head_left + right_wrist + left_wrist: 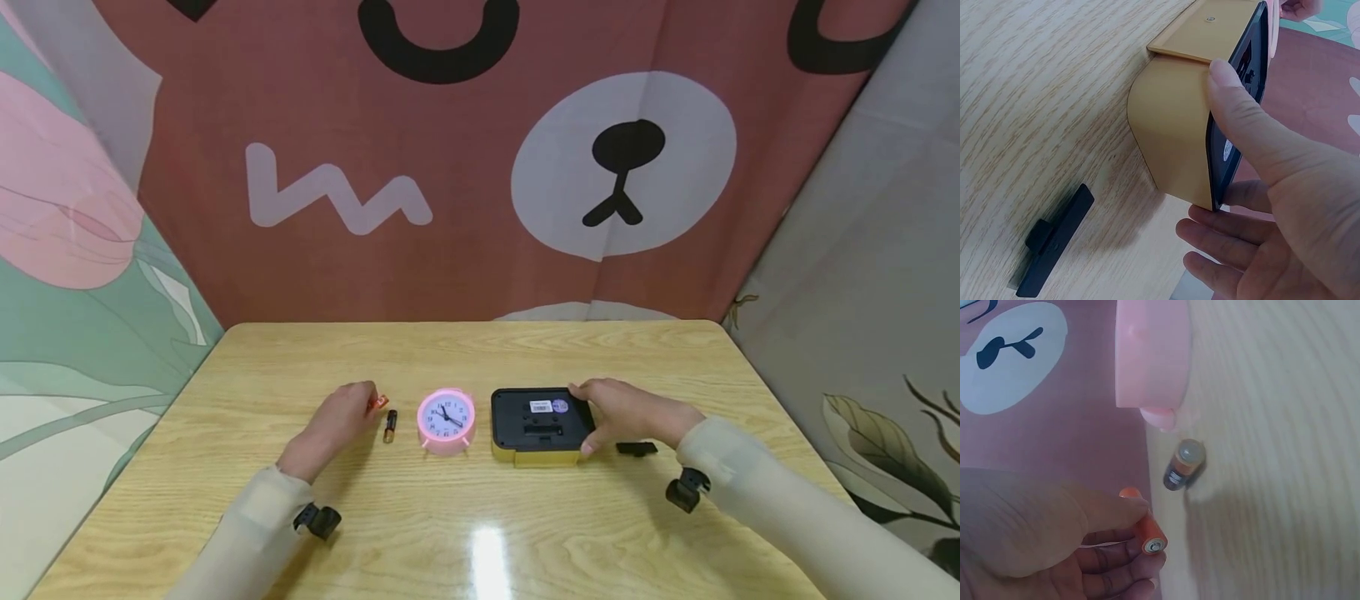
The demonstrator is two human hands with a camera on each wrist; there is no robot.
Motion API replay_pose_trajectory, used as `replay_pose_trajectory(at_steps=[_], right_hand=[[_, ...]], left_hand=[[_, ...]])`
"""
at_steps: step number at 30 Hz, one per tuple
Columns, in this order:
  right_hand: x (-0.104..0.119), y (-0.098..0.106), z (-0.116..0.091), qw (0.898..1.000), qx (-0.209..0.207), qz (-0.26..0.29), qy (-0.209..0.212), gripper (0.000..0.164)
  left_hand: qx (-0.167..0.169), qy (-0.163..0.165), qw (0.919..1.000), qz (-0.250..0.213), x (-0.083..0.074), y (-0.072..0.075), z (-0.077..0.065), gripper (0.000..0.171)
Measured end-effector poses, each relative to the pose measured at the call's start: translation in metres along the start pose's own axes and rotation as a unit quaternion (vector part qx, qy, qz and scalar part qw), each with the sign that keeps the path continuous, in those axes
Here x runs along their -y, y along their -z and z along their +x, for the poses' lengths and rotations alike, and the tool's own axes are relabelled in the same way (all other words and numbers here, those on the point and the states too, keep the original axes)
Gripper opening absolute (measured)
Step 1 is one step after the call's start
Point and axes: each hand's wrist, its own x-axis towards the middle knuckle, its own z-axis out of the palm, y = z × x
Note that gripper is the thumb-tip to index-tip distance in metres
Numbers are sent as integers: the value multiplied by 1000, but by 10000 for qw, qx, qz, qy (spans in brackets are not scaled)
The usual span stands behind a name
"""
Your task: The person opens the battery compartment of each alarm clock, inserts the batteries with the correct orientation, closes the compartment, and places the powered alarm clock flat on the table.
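My left hand [345,417] pinches an orange battery [1151,532] between thumb and fingers, its flat end showing in the left wrist view. Just beside that hand a black-and-copper battery [390,427] lies on the table. With my right hand [626,411] I grip the right end of a gold rectangular clock [510,433], thumb on the near edge and fingers at the far one. Its black back faces up, bearing two stickers, small knobs and a dark slot. A small black battery cover [636,448] lies on the table under the right wrist.
Between the hands a round pink alarm clock [446,421] rests with its white dial up. The light wooden table [420,533] ends at a cloth backdrop [465,275] with a bear's face, and patterned cloths hang on both sides.
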Motion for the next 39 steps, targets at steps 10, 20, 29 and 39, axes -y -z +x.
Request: replay_pose_trajectory(at_steps=[10,20,29,39], right_hand=[[1,0,0,10000,-24,-51,-49,109],[2,0,-1,9999,-25,-15,-97,109],[1,0,-1,10000,-37,-41,-61,108],[0,0,0,10000,-13,-39,12,108]], left_hand=[[-217,-225,9995,51,-9,7,0,4],[-153,-291,9995,-37,-29,18,-1,4],[-215,-427,9989,5,-41,21,3,5],[-62,-457,9989,28,-57,28,7,4]])
